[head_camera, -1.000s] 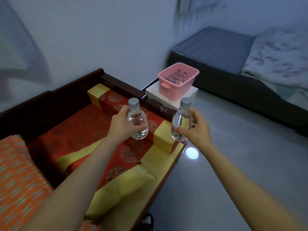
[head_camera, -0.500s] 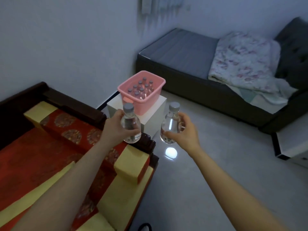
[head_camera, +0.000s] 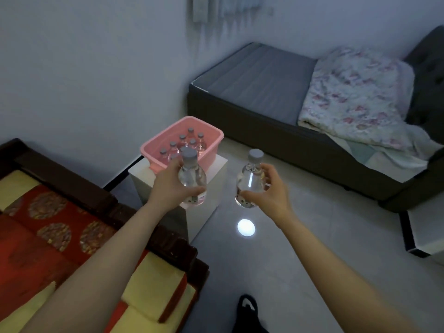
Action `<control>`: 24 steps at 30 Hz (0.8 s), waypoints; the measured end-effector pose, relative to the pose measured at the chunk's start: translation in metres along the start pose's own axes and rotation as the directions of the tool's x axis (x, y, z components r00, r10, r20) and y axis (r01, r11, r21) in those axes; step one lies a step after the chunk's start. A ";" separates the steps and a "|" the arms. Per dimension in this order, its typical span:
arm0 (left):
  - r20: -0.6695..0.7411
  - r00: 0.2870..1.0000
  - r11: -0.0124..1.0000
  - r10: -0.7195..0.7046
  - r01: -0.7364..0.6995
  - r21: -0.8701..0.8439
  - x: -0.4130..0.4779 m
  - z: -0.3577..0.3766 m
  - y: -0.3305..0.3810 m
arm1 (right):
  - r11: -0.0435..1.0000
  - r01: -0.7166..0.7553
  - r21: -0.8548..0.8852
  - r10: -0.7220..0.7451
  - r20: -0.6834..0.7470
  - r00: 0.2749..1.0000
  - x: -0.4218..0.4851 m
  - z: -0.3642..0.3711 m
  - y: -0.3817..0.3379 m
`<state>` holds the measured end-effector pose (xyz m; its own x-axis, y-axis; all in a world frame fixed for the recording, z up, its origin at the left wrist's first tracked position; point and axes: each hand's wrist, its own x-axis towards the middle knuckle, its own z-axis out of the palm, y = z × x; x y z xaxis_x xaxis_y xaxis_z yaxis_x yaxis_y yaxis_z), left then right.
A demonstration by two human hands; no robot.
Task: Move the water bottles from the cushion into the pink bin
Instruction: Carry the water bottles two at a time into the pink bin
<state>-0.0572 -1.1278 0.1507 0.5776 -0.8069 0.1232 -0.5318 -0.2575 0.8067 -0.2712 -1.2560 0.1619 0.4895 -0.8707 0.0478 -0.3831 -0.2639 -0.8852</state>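
Observation:
My left hand [head_camera: 168, 186] grips a clear water bottle [head_camera: 193, 181] with a grey cap, held upright just in front of the pink bin [head_camera: 211, 150]. In my right hand [head_camera: 268, 192] is a second clear bottle [head_camera: 249, 181], upright over the floor to the right of the bin. Several capped bottles [head_camera: 186, 143] stand inside the pink bin, which rests on a white box [head_camera: 216, 171]. The red and yellow cushion [head_camera: 60, 236] lies at lower left, under my left forearm.
A dark wooden frame [head_camera: 96, 198] borders the cushion. A dark bed [head_camera: 276, 131] with a floral blanket [head_camera: 355, 99] fills the right back. A white object with a black edge [head_camera: 425, 227] sits at the right. Light reflects on the tiled floor [head_camera: 246, 227]; a dark shoe [head_camera: 247, 311] is below.
Both hands carried their bottles away from the cushion toward the pink bin. The view swung right, so the bin looks closer and the cushion has slid to the lower left.

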 end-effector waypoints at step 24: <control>-0.315 0.894 0.945 -0.318 0.324 -0.034 0.218 0.057 -0.061 | 0.981 0.173 0.086 -0.193 0.424 0.885 0.333 0.072 0.025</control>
<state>0.0657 -1.3182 0.0956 0.8806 -0.4725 0.0357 -0.2946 -0.4869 0.8223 -0.0615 -1.5230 0.1228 0.8394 -0.5432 0.0171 -0.2239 -0.3744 -0.8998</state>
